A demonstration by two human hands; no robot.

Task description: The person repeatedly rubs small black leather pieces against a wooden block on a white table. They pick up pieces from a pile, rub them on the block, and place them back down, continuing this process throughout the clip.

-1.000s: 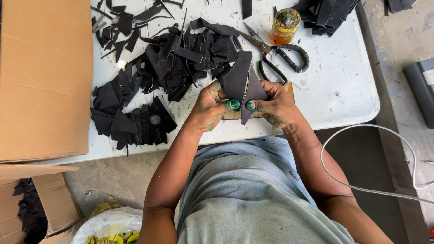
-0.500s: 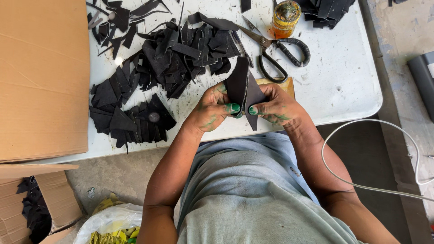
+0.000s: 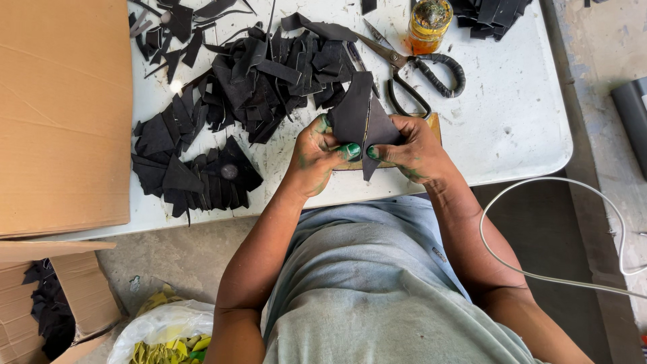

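Both hands hold two black leather pieces (image 3: 358,111) pressed edge to edge above the white table (image 3: 512,135). My left hand (image 3: 317,152) grips the left piece, thumb on its face. My right hand (image 3: 411,148) pinches the right piece, thumb beside the seam. The pieces come to a point below my thumbs. A small brown board (image 3: 435,125) lies on the table under my right hand.
A heap of black leather scraps (image 3: 269,67) covers the table's middle, with cut pieces (image 3: 192,168) stacked at the left. Large scissors (image 3: 411,67) and an amber glue jar (image 3: 428,23) lie behind. A cardboard sheet (image 3: 60,114) is left; a white cable (image 3: 539,202) hangs right.
The joined pieces and both hands stay in place; my thumbs have shifted slightly along the seam. The view has drifted a little.
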